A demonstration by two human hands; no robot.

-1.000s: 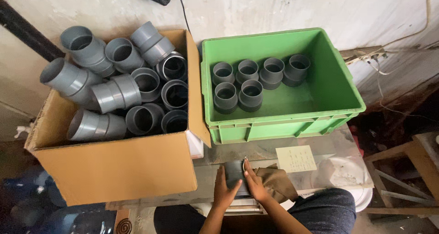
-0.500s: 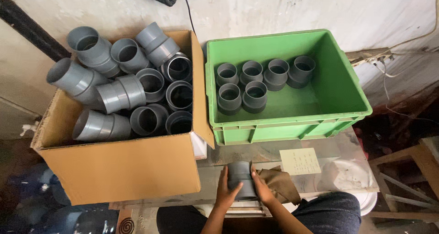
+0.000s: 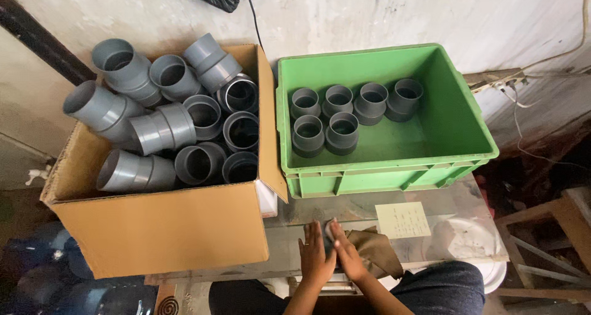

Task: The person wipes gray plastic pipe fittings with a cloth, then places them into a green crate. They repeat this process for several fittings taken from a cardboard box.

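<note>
Between my two hands, at the near edge of the worktop (image 3: 289,241), I hold a grey pipe fitting (image 3: 328,231); only a sliver of it shows. My left hand (image 3: 316,258) lies over its left side with fingers spread. My right hand (image 3: 348,255) presses on its right side, next to a brown cloth (image 3: 377,251). Behind my hands a green crate (image 3: 381,170) holds several grey fittings (image 3: 343,132) standing upright in two rows. To the left, a cardboard box (image 3: 154,229) is heaped with larger grey fittings (image 3: 163,127).
A pale yellow paper note (image 3: 402,219) lies on the worktop right of the cloth. A power strip with cables (image 3: 498,78) sits behind the crate. A wooden frame (image 3: 554,226) stands at the right, and blue water bottles (image 3: 37,272) lie below left.
Both hands have closed over the fitting, which was plainly visible and upright half a second ago. The camera view shifted slightly.
</note>
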